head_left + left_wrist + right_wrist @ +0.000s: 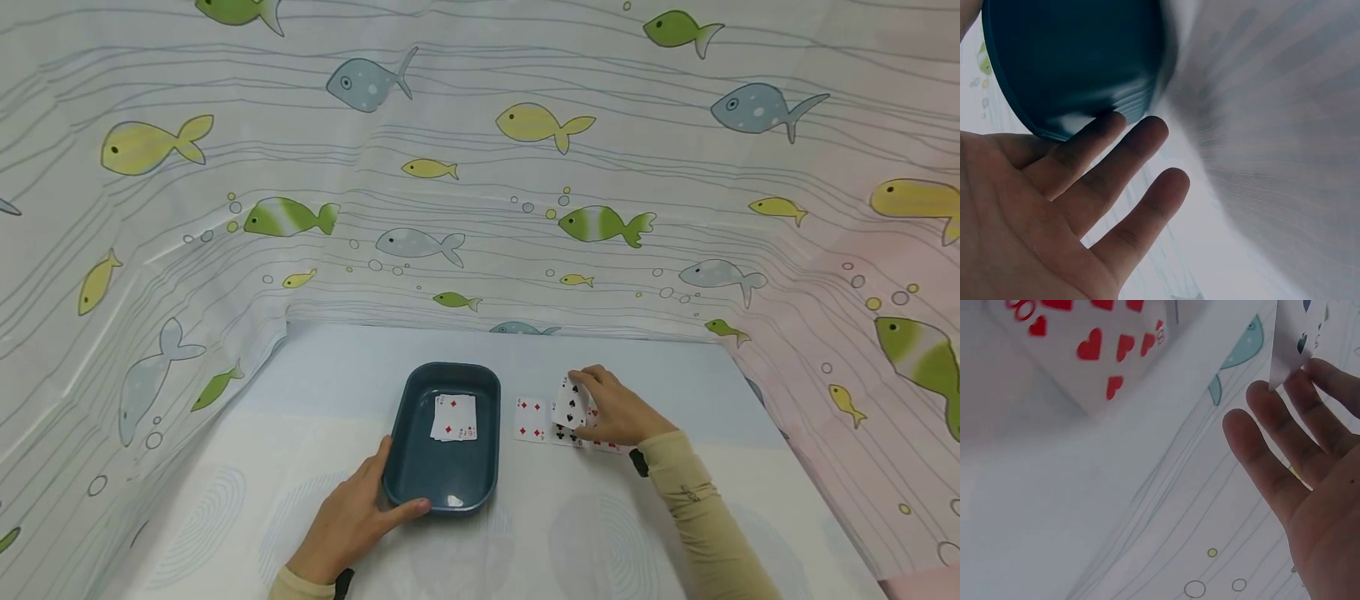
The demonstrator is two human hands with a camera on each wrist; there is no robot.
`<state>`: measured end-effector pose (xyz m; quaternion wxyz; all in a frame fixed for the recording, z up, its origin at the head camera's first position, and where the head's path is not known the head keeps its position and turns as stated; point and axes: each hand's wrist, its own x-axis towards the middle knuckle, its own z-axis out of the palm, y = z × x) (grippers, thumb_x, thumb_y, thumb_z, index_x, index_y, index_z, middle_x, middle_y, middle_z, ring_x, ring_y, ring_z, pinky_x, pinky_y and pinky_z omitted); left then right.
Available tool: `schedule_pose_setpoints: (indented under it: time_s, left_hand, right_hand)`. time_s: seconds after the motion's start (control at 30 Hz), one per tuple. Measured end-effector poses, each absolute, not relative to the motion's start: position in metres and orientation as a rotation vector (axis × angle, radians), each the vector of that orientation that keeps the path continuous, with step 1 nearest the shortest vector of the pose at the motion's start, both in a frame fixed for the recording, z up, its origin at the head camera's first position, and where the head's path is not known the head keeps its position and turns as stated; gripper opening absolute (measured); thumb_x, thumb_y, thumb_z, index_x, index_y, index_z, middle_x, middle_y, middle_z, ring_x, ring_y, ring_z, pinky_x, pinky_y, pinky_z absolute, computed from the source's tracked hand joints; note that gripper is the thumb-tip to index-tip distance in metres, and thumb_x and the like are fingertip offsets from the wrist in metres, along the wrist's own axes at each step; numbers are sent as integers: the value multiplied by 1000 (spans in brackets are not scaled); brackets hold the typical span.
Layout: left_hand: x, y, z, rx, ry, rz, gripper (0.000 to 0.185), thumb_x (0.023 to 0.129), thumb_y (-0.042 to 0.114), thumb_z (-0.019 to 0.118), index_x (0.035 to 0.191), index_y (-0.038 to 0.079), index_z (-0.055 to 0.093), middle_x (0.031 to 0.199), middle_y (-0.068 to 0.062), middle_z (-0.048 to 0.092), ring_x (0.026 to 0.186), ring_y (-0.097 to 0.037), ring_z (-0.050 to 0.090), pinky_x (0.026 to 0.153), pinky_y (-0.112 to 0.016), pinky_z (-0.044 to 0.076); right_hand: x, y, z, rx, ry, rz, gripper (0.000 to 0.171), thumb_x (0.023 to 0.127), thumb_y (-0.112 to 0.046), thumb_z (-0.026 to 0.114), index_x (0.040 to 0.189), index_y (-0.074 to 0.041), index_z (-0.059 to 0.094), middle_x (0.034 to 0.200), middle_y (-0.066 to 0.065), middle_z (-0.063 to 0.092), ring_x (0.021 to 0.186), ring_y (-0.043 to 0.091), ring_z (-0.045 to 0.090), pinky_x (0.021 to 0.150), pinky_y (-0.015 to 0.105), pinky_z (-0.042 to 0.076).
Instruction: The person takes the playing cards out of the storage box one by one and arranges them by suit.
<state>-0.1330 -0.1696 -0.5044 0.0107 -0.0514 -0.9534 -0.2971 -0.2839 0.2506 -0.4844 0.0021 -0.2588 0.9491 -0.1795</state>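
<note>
The right hand (617, 410) pinched a spade card (570, 406) by its upper edge, fingertips (1285, 400) curled on it, the card lifted and tilted above other cards on the counter (570, 533); its rank could not be read. Just under that grip lay a card of red hearts (1094, 347), partly covered by the hand in the head view, and to the left, apart from it, a four of diamonds (530, 418) lay face up. Further left stood the dark blue tray (408, 475), holding a few diamond cards (453, 417) fanned near its far end. The left hand (352, 521) lay flat against the tray's near left corner, fingers (1116, 169) straight, thumb along the front rim, steadying rather than gripping. To do this well, I judged the pinch should stay light and near the edge so only one card came up, while the left hand kept the tray from sliding.
</note>
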Motion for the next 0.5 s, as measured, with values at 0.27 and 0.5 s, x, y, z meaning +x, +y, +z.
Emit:
schedule_pose_setpoints:
  time_s: [0.27, 0.5]
  left_hand:
    - [-133, -170, -505, -159, -2980, -927, 118, 78, 75, 69, 161, 6, 22, 155, -17, 44, 134, -36, 51, 102, -56, 46]
    - [-133, -170, -505, -171, -2956, -933, 118, 78, 75, 70, 162, 7, 23, 154, -16, 45, 133, -35, 52, 102, -56, 47]
  right_hand:
    - [-277, 281, -490, -755, 3007, -548, 94, 73, -29, 91, 151, -7, 44, 145, 18, 43, 130, 35, 48, 98, 54, 50]
    - [-274, 306, -494, -742, 2981, -538, 94, 71, -30, 93, 149, -5, 46, 142, 20, 44, 128, 40, 49, 97, 59, 49]
